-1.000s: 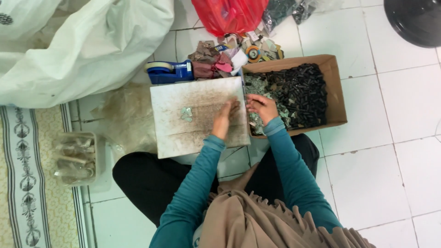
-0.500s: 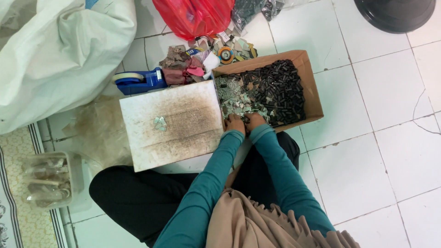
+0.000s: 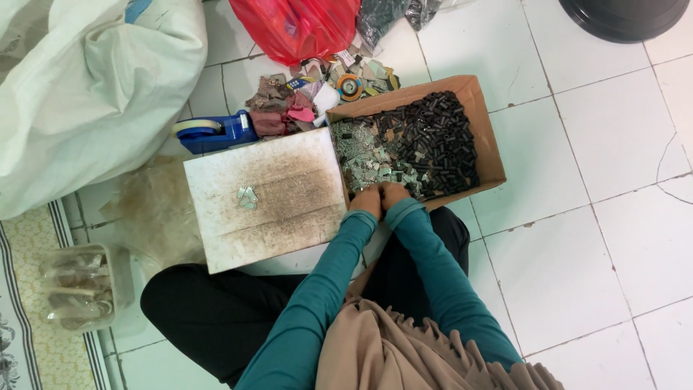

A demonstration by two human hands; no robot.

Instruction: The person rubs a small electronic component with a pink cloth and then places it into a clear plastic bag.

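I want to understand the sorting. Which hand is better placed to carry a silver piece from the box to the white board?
Probably the left hand: it sits beside the white board, while the right hand lies farther over the box.

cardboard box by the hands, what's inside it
The cardboard box holds small black cylinders and pale flat metal pieces. Both hands cover its near corner; its bottom is hidden.

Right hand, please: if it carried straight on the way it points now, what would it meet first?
The right hand points into the cardboard box. It would probably first meet the pale metal pieces, then the black cylinders; depth is unclear.
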